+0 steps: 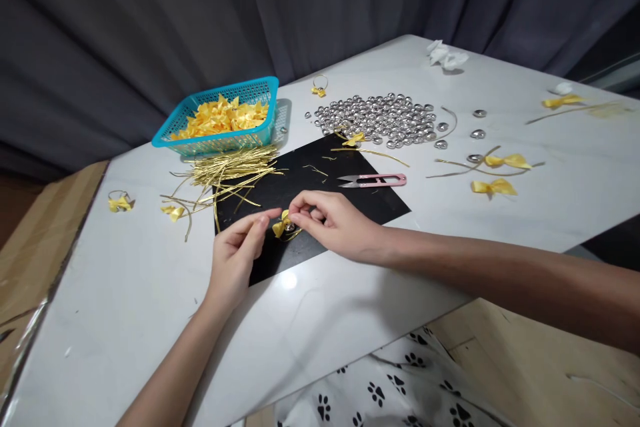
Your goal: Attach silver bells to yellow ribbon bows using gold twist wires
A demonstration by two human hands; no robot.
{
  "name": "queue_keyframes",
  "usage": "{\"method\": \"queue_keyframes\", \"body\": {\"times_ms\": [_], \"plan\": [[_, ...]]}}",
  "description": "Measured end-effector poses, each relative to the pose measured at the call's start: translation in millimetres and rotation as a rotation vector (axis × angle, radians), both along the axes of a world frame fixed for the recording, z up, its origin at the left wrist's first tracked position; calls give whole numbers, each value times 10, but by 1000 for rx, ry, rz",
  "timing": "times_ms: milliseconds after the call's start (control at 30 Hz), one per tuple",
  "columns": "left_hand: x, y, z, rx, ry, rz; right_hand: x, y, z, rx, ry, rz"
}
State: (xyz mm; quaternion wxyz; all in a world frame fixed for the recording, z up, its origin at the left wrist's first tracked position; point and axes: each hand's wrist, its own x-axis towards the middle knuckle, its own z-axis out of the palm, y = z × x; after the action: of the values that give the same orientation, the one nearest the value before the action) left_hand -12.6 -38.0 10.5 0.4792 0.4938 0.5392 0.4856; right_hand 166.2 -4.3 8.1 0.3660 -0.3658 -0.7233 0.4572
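Between my hands, just above a black mat (295, 257), is a small yellow ribbon bow (279, 229) with a silver bead (289, 227) and a bit of gold wire beside it. My right hand (337, 223) pinches at the bow's upper right edge with thumb and index finger. To the left of the bow, my left hand (237, 247) has its thumb and index finger brought together, their tips a little apart from the ribbon. Whatever lies between those left fingertips is too small to make out.
A blue basket (273, 97) of yellow bows stands behind a pile of gold wires (230, 167). Silver beads (380, 119) lie spread at the back. Pink thread snips (395, 179) rest across the mat. Loose bows (494, 187) and wires lie at right, a finished-looking ring (120, 203) at left.
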Motion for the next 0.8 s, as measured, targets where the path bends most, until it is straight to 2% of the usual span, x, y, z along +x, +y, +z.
{"method": "queue_keyframes", "body": {"times_ms": [133,233,433,667,800], "plan": [[-7,12,-18,-22,2,-90,3,3,20,10,56,-49],[-13,20,-37,-25,18,-115,9,-19,42,1,103,0],[-8,16,-48,31,150,-103,-16,-51,31,-141,111,91],[32,12,-11,63,253,-112,3,8,54,-51,80,21],[26,13,-15,64,249,-115,8,-4,48,-45,53,56]]}}
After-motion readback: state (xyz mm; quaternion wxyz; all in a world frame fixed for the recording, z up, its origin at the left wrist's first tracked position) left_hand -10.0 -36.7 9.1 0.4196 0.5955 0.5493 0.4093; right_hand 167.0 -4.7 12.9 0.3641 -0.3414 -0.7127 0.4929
